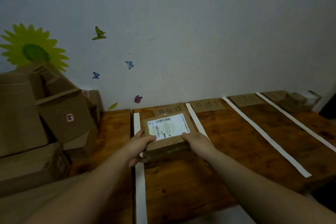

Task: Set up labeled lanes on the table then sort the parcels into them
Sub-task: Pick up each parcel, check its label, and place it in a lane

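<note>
a pale grey wall (200,32) fills the view behind the brown cardboard parcel (169,144). the dark wooden bench (236,143) runs under the parcel and well off to its right. left of the parcel, a heap of plain brown cardboard boxes (27,123) leans against the wall. above the heap, up and left of the parcel, a green sunflower sticker (32,49) is stuck to the wall.

long white paper strips mark lanes on the bench. the first strip (141,187) lies just left of the parcel, the second strip (193,116) just right of it. the third strip (263,136) and fourth strip (300,123) are farther right.

the parcel is flat and squarish, with a white printed shipping label (168,126) face up. it is in the leftmost lane. whether it rests on the bench or hangs just above it is hard to tell in this dim light.

the left hand (140,145) grips the parcel's near left corner, thumb on top and fingers wrapped round the edge. the right hand (197,142) grips the near right corner, thumb on top.

small brown cardboard cards with handwritten characters lie at the wall end of the lanes. the first card (170,109) is just behind the parcel, and the second card (207,105) is behind it to the right.
</note>
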`<action>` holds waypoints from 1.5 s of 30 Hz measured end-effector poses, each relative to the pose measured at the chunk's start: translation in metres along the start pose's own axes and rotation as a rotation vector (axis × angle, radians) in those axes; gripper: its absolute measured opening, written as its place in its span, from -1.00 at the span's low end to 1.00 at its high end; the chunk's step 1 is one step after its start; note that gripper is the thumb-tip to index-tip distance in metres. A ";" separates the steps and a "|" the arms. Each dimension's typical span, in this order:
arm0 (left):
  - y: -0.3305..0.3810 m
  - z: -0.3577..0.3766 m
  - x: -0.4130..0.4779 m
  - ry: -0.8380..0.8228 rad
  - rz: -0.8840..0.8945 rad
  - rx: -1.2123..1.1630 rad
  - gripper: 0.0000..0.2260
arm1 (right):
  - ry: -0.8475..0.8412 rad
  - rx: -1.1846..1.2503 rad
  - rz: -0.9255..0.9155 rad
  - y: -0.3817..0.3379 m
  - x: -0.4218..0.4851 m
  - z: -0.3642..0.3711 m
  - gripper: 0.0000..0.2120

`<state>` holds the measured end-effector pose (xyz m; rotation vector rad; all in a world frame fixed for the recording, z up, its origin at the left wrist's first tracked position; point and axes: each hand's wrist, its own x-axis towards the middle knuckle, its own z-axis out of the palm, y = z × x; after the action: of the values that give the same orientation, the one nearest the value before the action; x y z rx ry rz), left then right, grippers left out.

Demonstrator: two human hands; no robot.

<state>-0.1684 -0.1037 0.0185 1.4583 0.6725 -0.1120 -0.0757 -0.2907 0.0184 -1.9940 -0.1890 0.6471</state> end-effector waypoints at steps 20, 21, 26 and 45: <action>-0.031 0.009 0.173 0.324 -0.113 0.127 -0.41 | -0.109 -0.437 -0.018 0.071 0.203 0.010 -0.42; -0.032 0.010 0.178 0.415 -0.087 0.152 -0.41 | -0.145 -0.428 -0.040 0.067 0.205 0.009 -0.31; -0.028 0.005 0.196 0.773 -0.112 0.056 -0.81 | -0.433 -0.475 -0.211 0.055 0.194 0.031 -0.26; -0.026 -0.046 0.172 0.083 -0.062 1.063 -0.06 | -0.412 -0.722 -0.031 0.016 0.191 0.089 -0.09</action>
<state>-0.0569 -0.0085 -0.0852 2.4648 0.7627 -0.5176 0.0374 -0.1549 -0.0964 -2.5009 -0.7933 1.0725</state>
